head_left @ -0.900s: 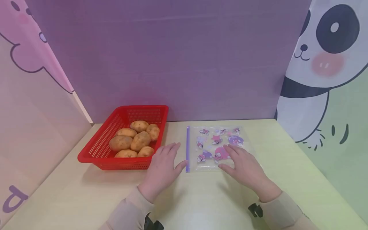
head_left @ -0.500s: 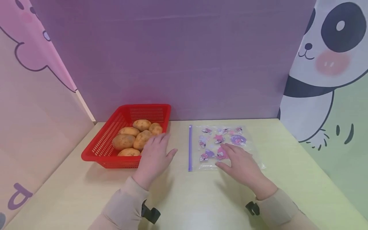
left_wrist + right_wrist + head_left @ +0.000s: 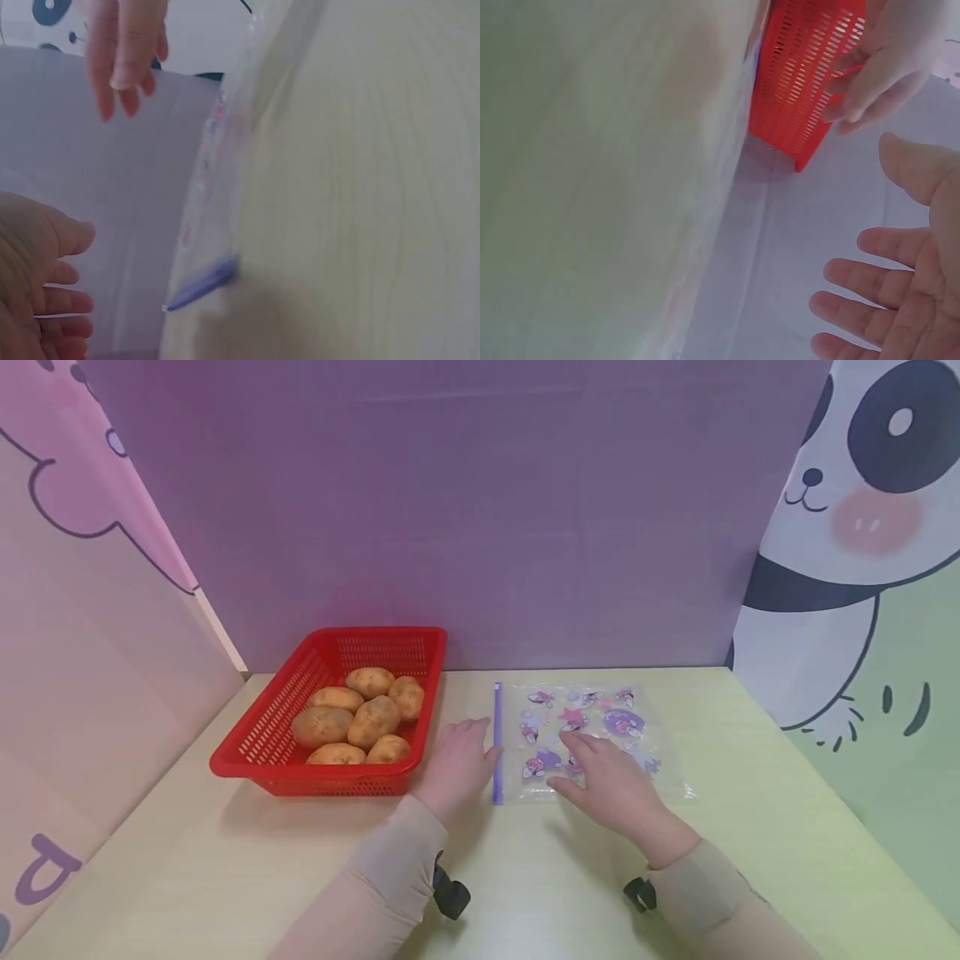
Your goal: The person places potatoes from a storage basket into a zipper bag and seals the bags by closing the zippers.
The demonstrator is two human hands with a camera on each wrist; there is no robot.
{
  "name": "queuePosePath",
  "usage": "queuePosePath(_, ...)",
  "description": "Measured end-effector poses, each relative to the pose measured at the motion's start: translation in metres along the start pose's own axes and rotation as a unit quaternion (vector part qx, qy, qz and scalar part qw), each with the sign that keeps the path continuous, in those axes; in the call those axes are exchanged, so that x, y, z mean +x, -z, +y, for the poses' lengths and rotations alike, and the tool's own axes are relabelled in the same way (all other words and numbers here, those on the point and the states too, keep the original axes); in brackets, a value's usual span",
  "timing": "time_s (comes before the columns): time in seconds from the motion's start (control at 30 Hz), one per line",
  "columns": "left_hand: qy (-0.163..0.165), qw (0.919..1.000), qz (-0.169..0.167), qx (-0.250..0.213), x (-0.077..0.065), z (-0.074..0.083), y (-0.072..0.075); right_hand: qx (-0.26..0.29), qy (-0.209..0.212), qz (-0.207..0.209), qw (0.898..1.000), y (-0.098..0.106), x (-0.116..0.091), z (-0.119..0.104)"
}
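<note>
On the left part of the bench (image 3: 750, 827), a red perforated plastic basket (image 3: 300, 772) was placed, in which seven potatoes (image 3: 373, 721) were contained. To the right of the basket, the left hand (image 3: 453, 770) was extended, its fingers nearly straight and aimed toward the far side with a slight rightward slant, the thumb set wide of them; nothing was held. Next came the purple zip strip (image 3: 498, 718) of a clear printed zip bag (image 3: 600, 710), which was laid flat on the bench. The bag's left edge was formed by the strip, whose long axis was directed from the near side of the bench to the far side and was met at a slant by the line of the left fingers. The governing relation was judged to be this one: the strip was situated just to the right of the left fingers and below them, overlapped by the thumb tip in the head view, while a gap was shown in the left wrist view. Farther right, the right hand (image 3: 611, 789) was poised over the near part of the bag, fingers pointed far and leftward, thumb spread wide, likewise with nothing grasped. The strip was thus nearer to the left hand, the bag's body to the right.
</note>
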State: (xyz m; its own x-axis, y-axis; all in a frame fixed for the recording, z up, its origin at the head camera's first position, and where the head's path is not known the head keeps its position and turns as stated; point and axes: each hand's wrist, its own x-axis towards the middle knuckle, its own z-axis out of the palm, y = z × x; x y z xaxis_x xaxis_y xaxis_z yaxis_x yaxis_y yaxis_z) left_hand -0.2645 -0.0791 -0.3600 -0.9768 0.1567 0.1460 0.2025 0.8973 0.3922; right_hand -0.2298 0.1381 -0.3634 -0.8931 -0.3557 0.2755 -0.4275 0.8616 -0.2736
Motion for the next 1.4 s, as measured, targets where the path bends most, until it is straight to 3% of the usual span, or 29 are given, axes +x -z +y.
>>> queuePosePath(0.17,0.062,0.9977,-0.016,-0.025,0.018,-0.001,-0.024,-0.003,-0.004,-0.013,1.000,-0.003,0.002,-0.001)
queuePosePath(0.3,0.107,0.9928,-0.010,-0.052,0.028,-0.002,-0.039,0.000,-0.010,-0.019,1.000,-0.005,0.004,-0.002)
queuePosePath(0.43,0.164,0.9827,-0.013,-0.086,0.034,-0.003,-0.047,0.000,-0.011,-0.022,1.000,-0.006,0.006,-0.003)
queuePosePath(0.57,0.191,0.9776,-0.024,-0.085,0.038,-0.004,-0.051,-0.003,-0.010,-0.025,1.000,-0.007,0.007,-0.003)
queuePosePath(0.77,0.196,0.9755,-0.019,-0.098,0.041,-0.005,-0.057,-0.008,-0.010,-0.024,1.000,-0.009,0.010,-0.003)
queuePosePath(0.93,0.193,0.9735,0.012,-0.123,0.042,-0.005,-0.060,-0.003,-0.015,-0.030,0.999,-0.007,0.020,-0.005)
queuePosePath(1.17,0.196,0.9562,0.061,-0.208,0.043,0.000,-0.060,0.045,-0.074,-0.072,0.994,0.005,0.052,-0.010)
queuePosePath(1.3,0.164,0.9469,0.096,-0.259,0.038,0.008,-0.056,0.053,-0.096,-0.093,0.990,0.010,0.074,-0.014)
queuePosePath(1.4,0.128,0.9472,0.120,-0.268,0.032,0.018,-0.052,0.034,-0.099,-0.094,0.990,0.012,0.088,-0.019)
